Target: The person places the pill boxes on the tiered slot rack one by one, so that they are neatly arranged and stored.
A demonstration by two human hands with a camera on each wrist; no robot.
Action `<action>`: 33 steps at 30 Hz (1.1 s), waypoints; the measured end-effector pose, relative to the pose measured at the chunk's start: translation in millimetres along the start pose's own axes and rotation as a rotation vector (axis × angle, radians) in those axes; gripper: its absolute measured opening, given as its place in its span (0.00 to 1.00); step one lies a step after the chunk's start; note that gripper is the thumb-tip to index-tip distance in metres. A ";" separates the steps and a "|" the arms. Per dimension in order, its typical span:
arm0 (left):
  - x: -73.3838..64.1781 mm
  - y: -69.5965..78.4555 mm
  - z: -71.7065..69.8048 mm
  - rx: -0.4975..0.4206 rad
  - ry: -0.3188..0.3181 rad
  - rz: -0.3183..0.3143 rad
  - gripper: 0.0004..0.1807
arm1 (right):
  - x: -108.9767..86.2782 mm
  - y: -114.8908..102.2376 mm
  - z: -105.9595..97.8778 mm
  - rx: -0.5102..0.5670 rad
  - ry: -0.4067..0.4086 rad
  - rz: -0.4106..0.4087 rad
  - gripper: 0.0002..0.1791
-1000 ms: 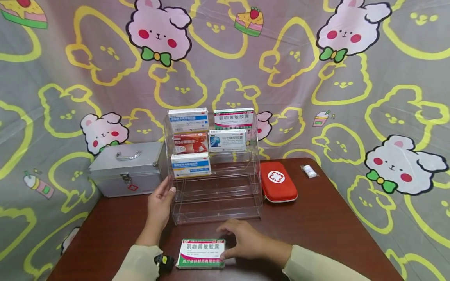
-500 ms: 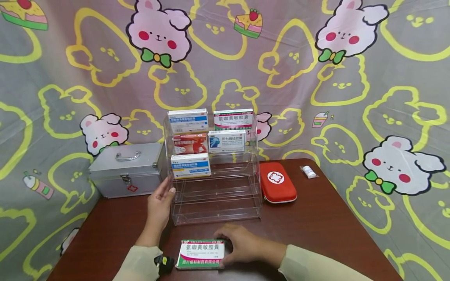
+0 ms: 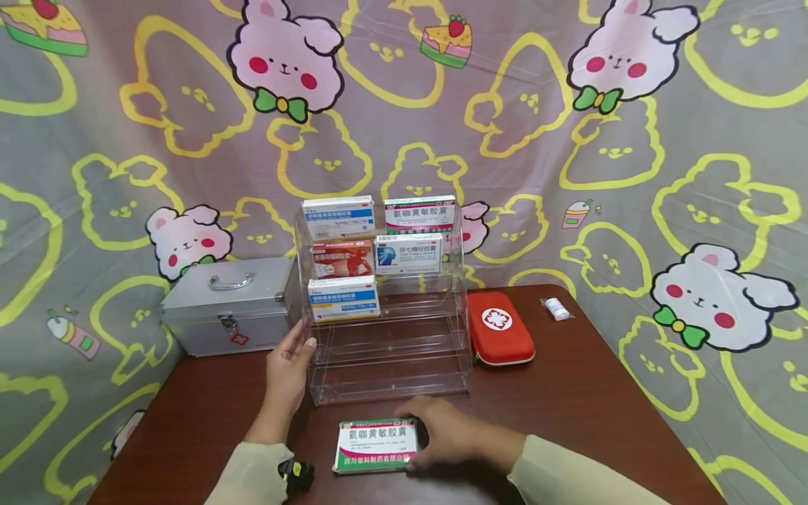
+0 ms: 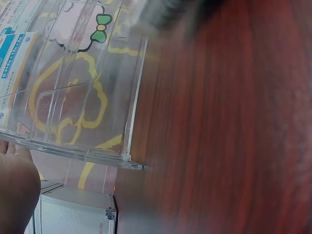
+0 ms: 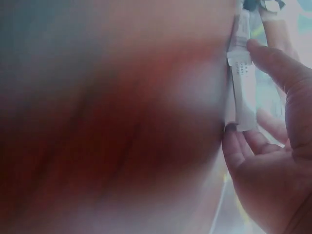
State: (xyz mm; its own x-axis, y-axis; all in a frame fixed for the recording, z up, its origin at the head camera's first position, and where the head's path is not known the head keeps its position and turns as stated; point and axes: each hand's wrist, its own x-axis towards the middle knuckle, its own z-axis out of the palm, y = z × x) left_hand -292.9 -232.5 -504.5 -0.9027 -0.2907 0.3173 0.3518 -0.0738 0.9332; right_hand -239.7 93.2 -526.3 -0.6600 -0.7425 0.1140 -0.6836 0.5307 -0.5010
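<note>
A flat medicine box (image 3: 375, 447), white with green and pink bands, lies face up near the table's front. My right hand (image 3: 445, 436) grips its right end between thumb and fingers; the right wrist view shows the box's narrow end (image 5: 243, 90) between them. Behind it stands a clear tiered display rack (image 3: 391, 384). My left hand (image 3: 289, 372) holds the rack's left side panel, thumb at the front edge and fingers along the outside. In the left wrist view the fingertips are partly cut off. Several medicine boxes, such as a blue-and-white box (image 3: 343, 300), stand on its upper tiers.
A silver metal case (image 3: 227, 308) sits left of the rack. Right of it lies a red zip case (image 3: 501, 330), with a small white roll in plastic wrap (image 3: 556, 308) farther right. A patterned curtain (image 3: 404, 126) hangs behind the brown table (image 3: 568, 407).
My right hand has closed on the box's right end. The box has slid slightly right and toward the rack with it. My left hand stays at the rack's side.
</note>
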 end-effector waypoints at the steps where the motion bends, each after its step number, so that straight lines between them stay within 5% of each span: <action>1: 0.0 -0.1 0.5 -0.007 0.002 0.002 0.31 | -2.1 2.8 -3.8 0.015 0.005 0.011 0.44; 15: 0.0 4.7 -0.1 0.021 -0.015 -0.024 0.31 | -30.4 33.0 -41.1 0.221 0.228 0.064 0.13; 19: -1.5 4.0 -0.4 0.029 -0.014 -0.038 0.31 | -32.0 34.9 -58.2 0.241 0.289 0.072 0.11; 27: -3.1 3.1 -0.2 0.019 -0.007 -0.027 0.30 | -14.3 25.2 -127.2 0.304 0.555 0.157 0.10; 33: -3.8 4.0 0.5 0.016 -0.007 -0.021 0.30 | 17.0 17.8 -180.8 0.361 0.745 0.125 0.09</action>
State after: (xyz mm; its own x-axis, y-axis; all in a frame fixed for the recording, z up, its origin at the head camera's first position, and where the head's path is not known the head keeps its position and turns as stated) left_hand -288.2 -231.2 -501.9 -0.9116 -0.2823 0.2988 0.3287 -0.0643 0.9422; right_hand -319.4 163.8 -378.2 -0.8443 -0.1547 0.5130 -0.5334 0.3333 -0.7774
